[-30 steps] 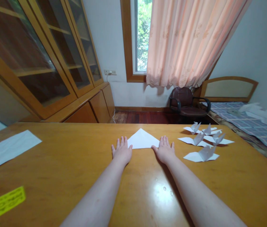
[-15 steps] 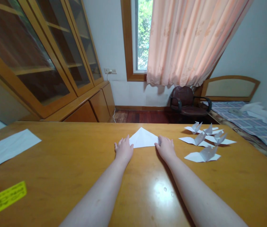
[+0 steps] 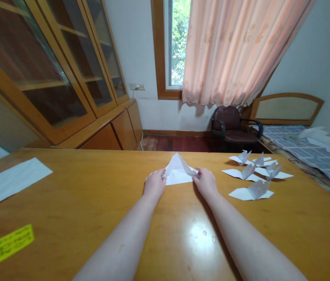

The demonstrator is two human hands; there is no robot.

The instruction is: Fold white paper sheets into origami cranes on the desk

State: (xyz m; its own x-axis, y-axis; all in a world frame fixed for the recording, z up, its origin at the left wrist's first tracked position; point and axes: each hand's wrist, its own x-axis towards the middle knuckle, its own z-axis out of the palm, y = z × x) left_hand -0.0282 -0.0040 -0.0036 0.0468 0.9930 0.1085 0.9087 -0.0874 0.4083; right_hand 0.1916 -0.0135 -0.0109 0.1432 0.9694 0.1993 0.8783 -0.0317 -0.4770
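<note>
A white folded paper (image 3: 179,175) lies near the far edge of the wooden table, its upper layer lifted into a peak that points away from me. My left hand (image 3: 155,182) pinches its left corner, fingers closed on the edge. At the opposite corner, my right hand (image 3: 206,181) grips the paper between thumb and fingers. Right of that hand stand several folded paper birds (image 3: 254,191) with raised wings, apart from my fingers.
A flat white sheet (image 3: 9,183) rests at the table's left, with a yellow label (image 3: 5,248) nearer me. Beyond the wooden table (image 3: 94,218) are a glass-door cabinet (image 3: 94,105), an armchair (image 3: 227,123) and a bed (image 3: 293,136).
The paper's upper layer has risen from lying flat, opening a gap above the bottom layer. Both hands have curled tighter around its corners.
</note>
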